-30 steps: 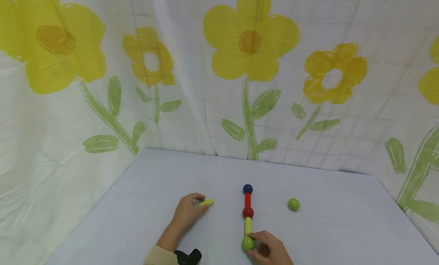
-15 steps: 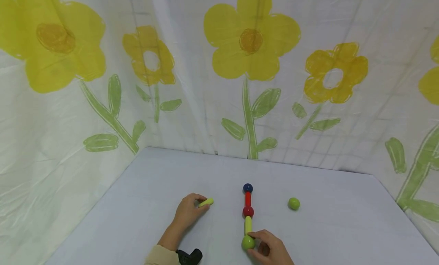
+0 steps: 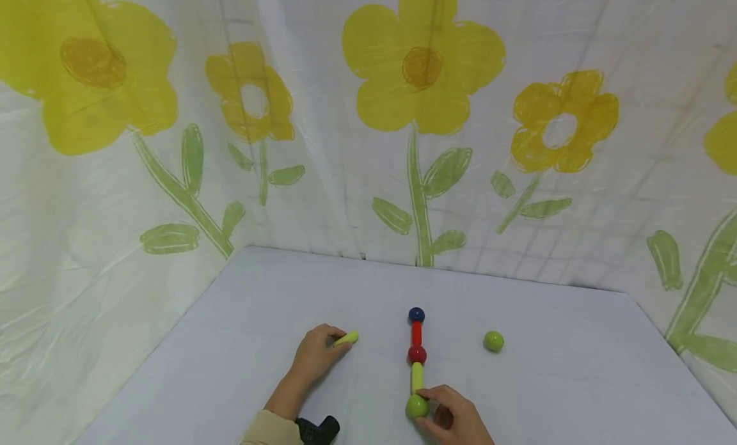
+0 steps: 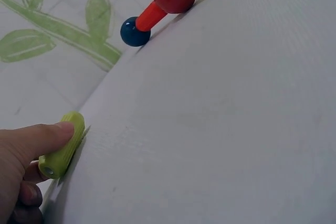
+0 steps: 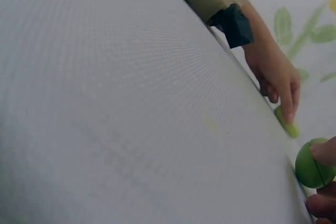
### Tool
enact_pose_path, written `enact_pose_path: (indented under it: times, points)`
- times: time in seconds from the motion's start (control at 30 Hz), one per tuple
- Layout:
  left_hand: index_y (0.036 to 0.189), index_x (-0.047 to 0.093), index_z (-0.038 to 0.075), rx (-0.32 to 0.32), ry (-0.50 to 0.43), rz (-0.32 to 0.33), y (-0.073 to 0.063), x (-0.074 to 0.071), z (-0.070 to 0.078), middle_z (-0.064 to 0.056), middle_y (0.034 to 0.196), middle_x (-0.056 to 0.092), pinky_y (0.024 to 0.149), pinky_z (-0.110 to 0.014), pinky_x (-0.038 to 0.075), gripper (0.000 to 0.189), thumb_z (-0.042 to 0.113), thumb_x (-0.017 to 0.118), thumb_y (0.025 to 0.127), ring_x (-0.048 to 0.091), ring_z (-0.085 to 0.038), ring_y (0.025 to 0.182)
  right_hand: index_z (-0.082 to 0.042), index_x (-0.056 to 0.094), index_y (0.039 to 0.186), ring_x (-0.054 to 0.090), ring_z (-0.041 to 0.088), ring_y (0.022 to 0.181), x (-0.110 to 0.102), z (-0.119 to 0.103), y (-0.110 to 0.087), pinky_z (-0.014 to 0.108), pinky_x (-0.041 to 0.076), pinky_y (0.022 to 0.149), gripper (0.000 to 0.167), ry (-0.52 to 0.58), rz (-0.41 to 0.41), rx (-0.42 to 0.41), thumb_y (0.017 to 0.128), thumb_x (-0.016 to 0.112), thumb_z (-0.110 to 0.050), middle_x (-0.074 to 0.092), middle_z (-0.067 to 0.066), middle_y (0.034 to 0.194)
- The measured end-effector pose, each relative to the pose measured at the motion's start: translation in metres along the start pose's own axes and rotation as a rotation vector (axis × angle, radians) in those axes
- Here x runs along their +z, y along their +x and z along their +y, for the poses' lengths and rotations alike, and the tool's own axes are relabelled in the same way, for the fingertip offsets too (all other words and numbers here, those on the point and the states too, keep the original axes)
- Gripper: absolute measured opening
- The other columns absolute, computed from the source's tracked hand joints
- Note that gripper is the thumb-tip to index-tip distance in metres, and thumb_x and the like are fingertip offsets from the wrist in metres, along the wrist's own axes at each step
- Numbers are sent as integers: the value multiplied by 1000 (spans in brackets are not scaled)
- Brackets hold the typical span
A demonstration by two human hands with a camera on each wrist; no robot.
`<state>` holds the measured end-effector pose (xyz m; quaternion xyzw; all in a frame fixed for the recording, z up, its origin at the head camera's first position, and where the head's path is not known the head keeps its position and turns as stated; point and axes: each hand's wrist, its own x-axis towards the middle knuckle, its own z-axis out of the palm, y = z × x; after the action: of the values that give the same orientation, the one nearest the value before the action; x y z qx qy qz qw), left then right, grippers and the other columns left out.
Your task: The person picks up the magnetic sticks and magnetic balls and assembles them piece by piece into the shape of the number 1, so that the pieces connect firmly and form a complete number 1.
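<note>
In the head view my left hand (image 3: 313, 357) pinches a short yellow-green rod (image 3: 347, 338) between thumb and fingers, left of a straight chain. The left wrist view shows this ribbed rod (image 4: 65, 148) close along the table, a small round spot on its near end. My right hand (image 3: 455, 414) grips a green ball (image 3: 416, 407) at the chain's near end. Away from that ball run a yellow-green rod (image 3: 417, 377), a red ball (image 3: 417, 355), a red rod (image 3: 416, 334) and a dark blue ball (image 3: 416, 315). A seam crosses the gripped green ball (image 5: 310, 169) in the right wrist view.
Another green ball (image 3: 493, 341) lies alone on the white table (image 3: 576, 368), right of the chain. Behind the table hangs a white curtain (image 3: 322, 227) with yellow flowers. A black device (image 3: 318, 430) is strapped at the left wrist, by a beige sleeve (image 3: 270, 429).
</note>
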<state>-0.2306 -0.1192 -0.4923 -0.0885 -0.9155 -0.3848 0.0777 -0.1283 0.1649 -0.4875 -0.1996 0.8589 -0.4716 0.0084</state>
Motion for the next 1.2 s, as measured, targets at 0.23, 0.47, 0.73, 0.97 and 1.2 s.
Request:
enact_pose_path:
  times: [0.23, 0.47, 0.73, 0.97, 1.2]
  points:
    - [101, 71, 4, -19, -100, -24, 1, -3, 0, -10, 103, 68, 81, -47, 48, 25, 25, 73, 87, 62, -31, 99, -2, 66, 114, 47, -1, 67, 0, 0, -1, 20, 44, 57, 36, -21, 22, -23, 85, 76, -20, 61, -1, 94]
    - [101, 72, 2, -55, -156, -38, 3, -5, 1, -10, 102, 68, 76, -41, 49, 27, 27, 72, 89, 61, -24, 92, -4, 66, 115, 47, -1, 67, 0, 0, 2, 20, 45, 59, 37, -31, -4, 6, 85, 76, -23, 60, -5, 95]
    - [101, 69, -3, -89, -251, -115, 5, -5, 2, -7, 97, 67, 74, -36, 48, 28, 24, 68, 92, 59, -18, 86, -6, 66, 115, 47, 0, 70, -3, 2, 7, 20, 45, 61, 36, -55, -17, -1, 85, 76, -24, 61, -5, 96]
    - [109, 62, -10, -131, -442, -217, 3, -6, 3, -8, 95, 62, 52, -25, 41, 30, 17, 63, 95, 46, -12, 60, -7, 65, 117, 48, 2, 71, -7, 1, 12, 21, 45, 61, 37, -44, -48, 46, 85, 76, -21, 62, -3, 98]
    - [113, 59, -12, -163, -504, -254, 2, -6, 7, -6, 91, 60, 50, -23, 36, 31, 14, 60, 97, 42, -10, 55, -5, 65, 117, 49, 3, 70, -10, 0, 18, 21, 45, 61, 37, -33, -47, 75, 85, 76, -18, 62, -4, 97]
